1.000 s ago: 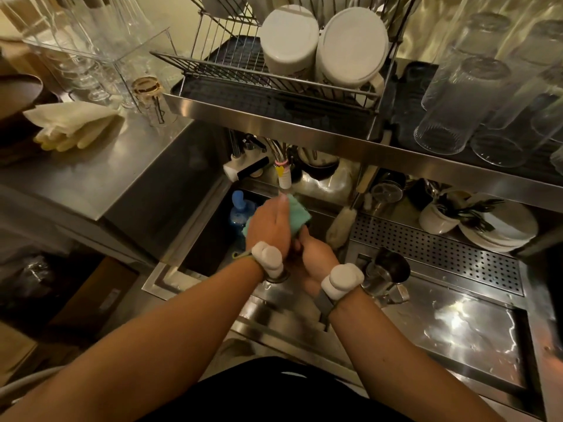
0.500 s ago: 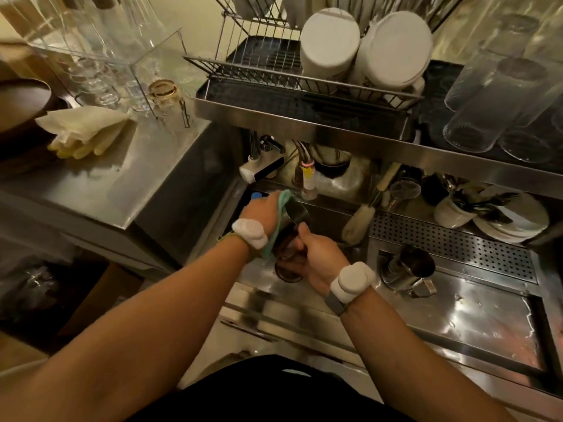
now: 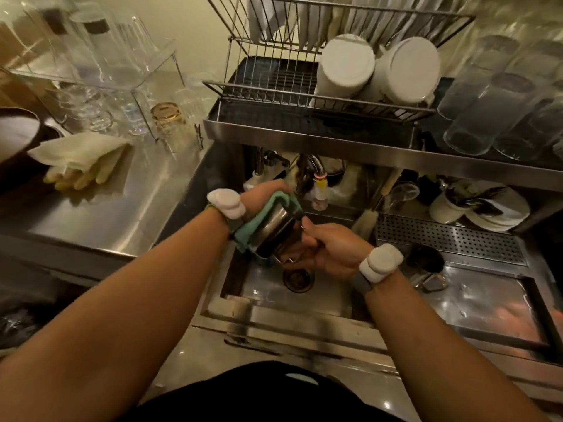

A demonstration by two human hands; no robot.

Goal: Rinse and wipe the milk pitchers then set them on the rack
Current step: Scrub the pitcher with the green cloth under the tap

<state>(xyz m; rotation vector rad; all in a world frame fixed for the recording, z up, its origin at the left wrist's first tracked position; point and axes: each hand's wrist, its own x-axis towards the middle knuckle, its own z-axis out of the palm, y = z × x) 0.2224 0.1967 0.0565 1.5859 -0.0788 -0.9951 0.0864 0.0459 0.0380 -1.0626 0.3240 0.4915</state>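
1. Stainless desk (image 3: 122, 214) on the left with yellow gloves (image 3: 82, 169) lying on it. Sink (image 3: 274, 318) in the centre, perforated drain tray (image 3: 441, 236) to its right.
2. Wire rack (image 3: 274, 86) sits on the shelf above the sink and holds two white cups (image 3: 347, 65). Clear glasses (image 3: 493, 111) stand to its right.
3. Milk pitcher (image 3: 274, 226): steel, tilted on its side, held over the sink drain.
4. Second pitcher (image 3: 423, 257) stands near the drain tray, just behind the right wrist.
5. Left hand (image 3: 265, 193) is curled round a green cloth (image 3: 253, 229), pressing it against the milk pitcher's left wall.
6. Right hand (image 3: 329, 251) is clamped on the milk pitcher's right side, thumb on top.
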